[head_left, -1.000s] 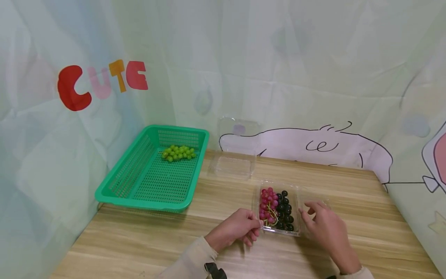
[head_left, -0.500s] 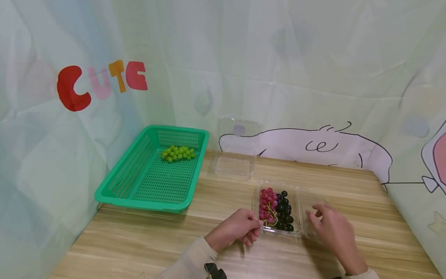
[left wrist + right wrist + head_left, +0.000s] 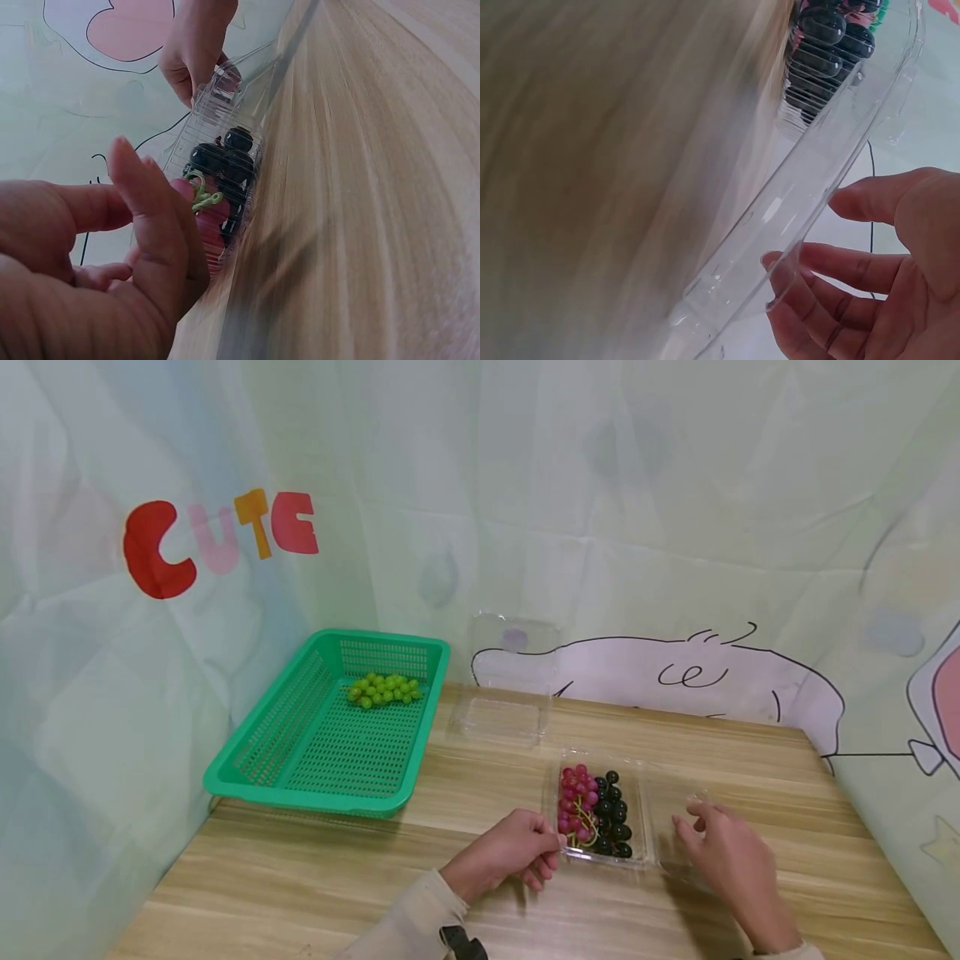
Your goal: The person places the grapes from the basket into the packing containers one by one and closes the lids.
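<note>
Counter (image 3: 300,877): grapes (image 3: 617,810) in box (image 3: 603,858)
L hand (image 3: 517,847): pinching box cnr
R hand (image 3: 731,856): fingers half-wide @ lid (image 3: 795,187)
Lid: might spring back if freed

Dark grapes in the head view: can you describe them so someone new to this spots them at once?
On the wooden table, right of the green basket, find the nearer clear box. Inside it on the right lie the dark grapes, their near-black colour setting them apart from the pinkish-red grapes beside them.
</note>
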### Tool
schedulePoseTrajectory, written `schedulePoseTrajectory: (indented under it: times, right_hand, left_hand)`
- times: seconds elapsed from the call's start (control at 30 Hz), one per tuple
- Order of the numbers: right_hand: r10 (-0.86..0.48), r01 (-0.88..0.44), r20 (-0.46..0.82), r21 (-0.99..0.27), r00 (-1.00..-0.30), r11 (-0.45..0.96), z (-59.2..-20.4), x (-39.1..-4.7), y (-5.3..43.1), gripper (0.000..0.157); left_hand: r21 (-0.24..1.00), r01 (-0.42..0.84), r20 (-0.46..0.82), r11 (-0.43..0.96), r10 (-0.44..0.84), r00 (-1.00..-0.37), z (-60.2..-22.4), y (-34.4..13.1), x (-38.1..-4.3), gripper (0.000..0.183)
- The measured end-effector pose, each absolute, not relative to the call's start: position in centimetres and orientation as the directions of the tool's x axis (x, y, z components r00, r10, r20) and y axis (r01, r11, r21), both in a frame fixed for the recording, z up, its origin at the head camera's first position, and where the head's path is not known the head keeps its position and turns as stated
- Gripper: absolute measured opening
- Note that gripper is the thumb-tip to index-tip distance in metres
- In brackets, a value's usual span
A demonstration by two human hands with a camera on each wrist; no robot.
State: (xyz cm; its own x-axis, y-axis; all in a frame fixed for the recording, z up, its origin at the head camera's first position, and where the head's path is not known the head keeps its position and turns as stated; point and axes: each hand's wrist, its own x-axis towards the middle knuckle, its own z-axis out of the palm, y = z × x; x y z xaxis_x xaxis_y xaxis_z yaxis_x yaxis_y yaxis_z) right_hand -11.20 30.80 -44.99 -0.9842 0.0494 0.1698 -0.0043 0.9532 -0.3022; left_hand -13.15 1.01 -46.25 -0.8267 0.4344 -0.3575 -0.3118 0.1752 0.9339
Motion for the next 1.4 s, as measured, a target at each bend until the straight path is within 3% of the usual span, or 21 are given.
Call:
schedulePoseTrajectory:
  times: [0.73,1.4]
  right_hand:
    - [0.116,0.106,0.029,-0.242,-0.993,0.965,-45.3,-11.5,32.8,0.044]
    - [0.144,0.18,-0.151,-0.258,-0.978,0.949,-44.8,-10.8,35.3,0.023]
  left_hand:
    - [0.932,-0.323,-0.361,0.163,0.449,-0.817,-46.0,0.8,-13.3,0.022]
    - [0.929,-0.326,-0.371,0.176,0.443,-0.816,-45.9,1.0,-13.2,0.021]
